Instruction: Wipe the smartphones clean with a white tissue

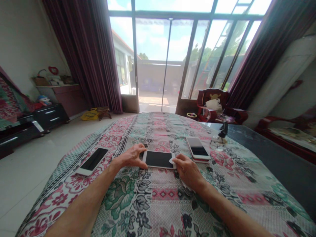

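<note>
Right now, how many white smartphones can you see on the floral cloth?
3 in plain view: the left smartphone, out past the left forearm; the middle smartphone, between both hands; the right smartphone, beyond the right hand. Another may be hidden beneath that one.

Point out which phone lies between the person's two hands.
The middle phone, with the left hand at one end and the right hand at the other; the left phone and right phone lie untouched.
</note>
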A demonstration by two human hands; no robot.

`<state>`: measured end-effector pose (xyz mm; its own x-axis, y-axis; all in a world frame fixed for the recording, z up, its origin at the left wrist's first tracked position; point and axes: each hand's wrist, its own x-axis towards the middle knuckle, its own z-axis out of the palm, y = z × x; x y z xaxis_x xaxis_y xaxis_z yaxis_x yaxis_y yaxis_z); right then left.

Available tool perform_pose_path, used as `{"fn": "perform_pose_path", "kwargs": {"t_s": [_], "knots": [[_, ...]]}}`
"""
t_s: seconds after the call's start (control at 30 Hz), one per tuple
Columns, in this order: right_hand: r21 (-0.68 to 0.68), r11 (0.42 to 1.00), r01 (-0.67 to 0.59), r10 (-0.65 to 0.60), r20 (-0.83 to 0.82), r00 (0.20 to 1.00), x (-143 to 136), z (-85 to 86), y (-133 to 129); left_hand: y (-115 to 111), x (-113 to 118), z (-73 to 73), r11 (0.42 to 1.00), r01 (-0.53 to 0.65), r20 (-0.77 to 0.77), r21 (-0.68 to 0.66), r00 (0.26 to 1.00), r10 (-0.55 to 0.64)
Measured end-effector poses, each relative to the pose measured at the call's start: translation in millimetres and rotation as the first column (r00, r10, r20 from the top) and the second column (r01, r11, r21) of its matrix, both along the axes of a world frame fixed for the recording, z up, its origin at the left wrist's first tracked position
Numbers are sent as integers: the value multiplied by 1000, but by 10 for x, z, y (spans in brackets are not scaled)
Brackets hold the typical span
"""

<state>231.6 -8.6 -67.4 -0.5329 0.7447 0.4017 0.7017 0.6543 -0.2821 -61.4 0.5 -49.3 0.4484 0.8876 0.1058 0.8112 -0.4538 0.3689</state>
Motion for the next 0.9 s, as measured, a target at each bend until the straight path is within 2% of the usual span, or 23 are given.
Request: {"fn": "perform_pose_path", "kwargs": {"t_s": [0.53,0.73,0.9], "knots": [[12,999,42,-42,-54,998,-72,13,272,11,-4,-5,999,-13,12,-31,1000,14],[4,998,57,-57,-67,996,-74,12,283,4,-11,1,1000,-2,-9,-21,1000,2],[31,999,40,-40,-20,999,-69,19,193,14,-18,-21,1000,4,-5,-13,1000,-4]]}}
